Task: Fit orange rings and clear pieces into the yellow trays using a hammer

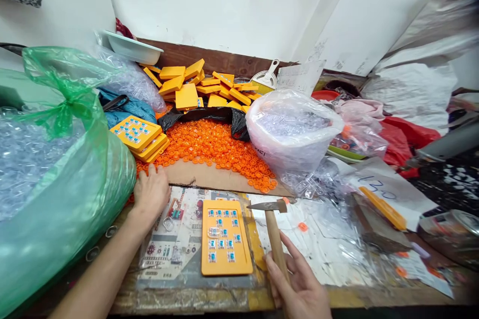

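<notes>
A yellow plastic panel (226, 237) with small blue buttons and one clear piece on it lies flat on the bench in front of me. My right hand (299, 284) is closed around the wooden handle of a small hammer (272, 224), whose metal head hangs just right of the panel's top corner. My left hand (150, 193) reaches forward to the edge of the heap of orange caps (217, 152); its fingers are curled down and hidden, so what they hold is unclear. A stack of finished yellow panels (140, 135) sits just beyond that hand.
A big green bag of clear parts (56, 169) crowds the left side. A clear bag of transparent pieces (292, 132) stands at centre right. Loose yellow panels (198, 87) pile up at the back wall. Cardboard (209, 177), papers and plastic clutter cover the right.
</notes>
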